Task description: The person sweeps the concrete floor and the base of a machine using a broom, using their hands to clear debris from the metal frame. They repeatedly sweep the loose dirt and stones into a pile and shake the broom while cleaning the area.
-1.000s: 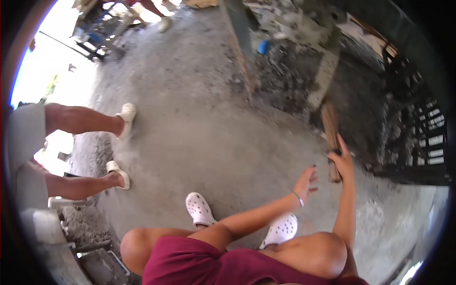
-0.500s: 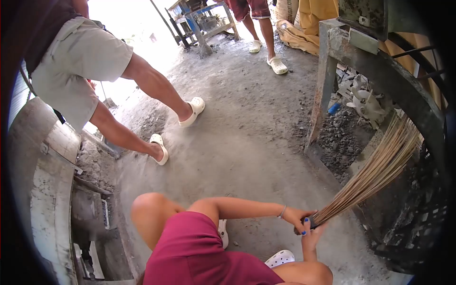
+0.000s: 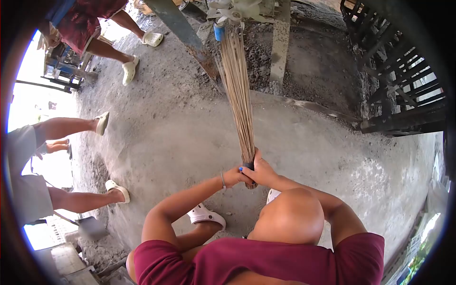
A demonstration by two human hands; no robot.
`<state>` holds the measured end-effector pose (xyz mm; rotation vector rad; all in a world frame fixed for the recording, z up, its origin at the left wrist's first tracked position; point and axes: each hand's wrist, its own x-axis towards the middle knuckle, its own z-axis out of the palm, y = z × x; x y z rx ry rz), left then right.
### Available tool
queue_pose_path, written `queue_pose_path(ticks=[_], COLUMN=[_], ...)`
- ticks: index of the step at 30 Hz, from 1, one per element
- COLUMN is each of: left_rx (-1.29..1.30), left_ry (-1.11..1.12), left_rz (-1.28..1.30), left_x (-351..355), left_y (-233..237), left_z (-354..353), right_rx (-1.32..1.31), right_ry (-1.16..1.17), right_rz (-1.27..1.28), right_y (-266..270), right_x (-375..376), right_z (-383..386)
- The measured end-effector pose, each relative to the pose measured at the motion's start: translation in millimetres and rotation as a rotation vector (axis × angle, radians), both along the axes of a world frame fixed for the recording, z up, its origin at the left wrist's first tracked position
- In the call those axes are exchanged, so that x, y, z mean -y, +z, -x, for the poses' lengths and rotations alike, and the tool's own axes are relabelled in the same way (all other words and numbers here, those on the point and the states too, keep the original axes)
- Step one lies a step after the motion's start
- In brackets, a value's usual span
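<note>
A stick broom (image 3: 239,95) made of long thin ribs points away from me, its bound end low in the middle of the view. My left hand (image 3: 233,177), with a bracelet at the wrist, is closed around the dark-banded bound end. My right hand (image 3: 264,173) grips the same end from the right, its thumb with a blue nail lying across the band. Both hands touch each other. The broom's far tips reach beside a blue cylinder (image 3: 219,32) and a white fan-like part (image 3: 232,10).
A metal leg (image 3: 183,35) and a pale post (image 3: 280,45) rise at the far side. A dark slatted frame (image 3: 399,85) stands at right. One person in clogs (image 3: 129,70) is at upper left; another, in light shorts (image 3: 31,194), stands at left. A shovel blade (image 3: 92,229) rests near them.
My view has swung to the right, so the people appear farther left. The broom has gone from slanting rightward to pointing nearly straight ahead. Both hands still hold it.
</note>
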<state>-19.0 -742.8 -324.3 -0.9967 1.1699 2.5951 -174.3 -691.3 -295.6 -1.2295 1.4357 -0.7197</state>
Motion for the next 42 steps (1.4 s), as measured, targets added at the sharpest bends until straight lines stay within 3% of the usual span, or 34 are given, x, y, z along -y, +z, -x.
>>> queue_pose_path(ticks=[5,7,13,15,17,19,22,23,26,29,30,33,38,42], left_rx=[0.074,0.115,0.16,0.0,0.092,0.209,0.139,0.136,0.085,-0.077,-0.124,-0.345,-0.631,-0.68], left_ry=[0.005,0.009,-0.007,0.066,0.081,0.101,0.098,0.122,0.247,0.329,0.365,0.35,0.195,0.296], left_rz=[-0.203,-0.153,-0.103,-0.217,-0.188,-0.213,-0.334,-0.33,-0.348,-0.342,-0.335,-0.446,-0.755,-1.006], left_x=[-32,-23,54,82,111,134,155,157,163,173,169,174,204,214], left_y=[2,8,48,51,75,105,119,121,106,56,45,32,10,25], left_z=[-9,-7,22,25,31,34,27,24,13,4,5,3,-8,-15], right_rx=[0.117,0.115,-0.007,-0.057,-0.046,-0.043,-0.186,-0.299,-0.59,-0.878,-0.935,-0.961,-0.85,-0.704], right_ry=[0.007,-0.078,-0.273,-0.309,-0.311,-0.279,-0.044,0.002,0.108,0.216,0.21,0.23,-0.021,-0.361], right_rz=[-0.042,0.018,0.152,0.181,0.077,0.027,-0.164,-0.094,0.094,0.316,0.538,0.669,0.483,0.438], right_y=[-27,-29,4,16,29,41,88,88,87,94,77,53,34,26], right_x=[-30,-24,39,70,101,128,150,154,165,165,167,177,204,235], right_z=[-11,-12,0,5,5,6,12,14,23,22,22,4,-30,-50])
